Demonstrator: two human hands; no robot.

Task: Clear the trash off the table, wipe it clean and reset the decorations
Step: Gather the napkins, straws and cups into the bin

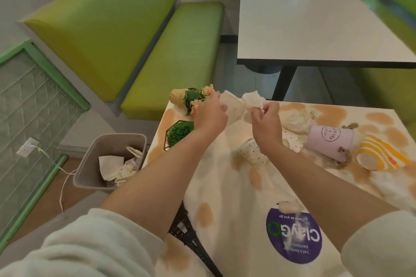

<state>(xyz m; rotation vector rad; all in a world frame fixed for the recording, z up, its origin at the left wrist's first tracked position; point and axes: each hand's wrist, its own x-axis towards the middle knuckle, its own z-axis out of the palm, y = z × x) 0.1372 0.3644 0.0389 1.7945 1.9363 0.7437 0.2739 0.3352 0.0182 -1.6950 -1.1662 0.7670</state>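
My left hand point(210, 113) and right hand point(265, 117) fingers pinch crumpled paper point(234, 105) above the stained surface point(229, 186).

The table point(227, 191) top is smooth and a bit shiny, with brown wet-looking stains — a glossy purple sticker point(295, 237) sits near its front edge. Crumpled white paper point(253, 100) looks soft and wrinkly. The lilac pot point(329, 141) looks matt, with a rough rope handle — the striped cup point(380, 155) looks like paper.
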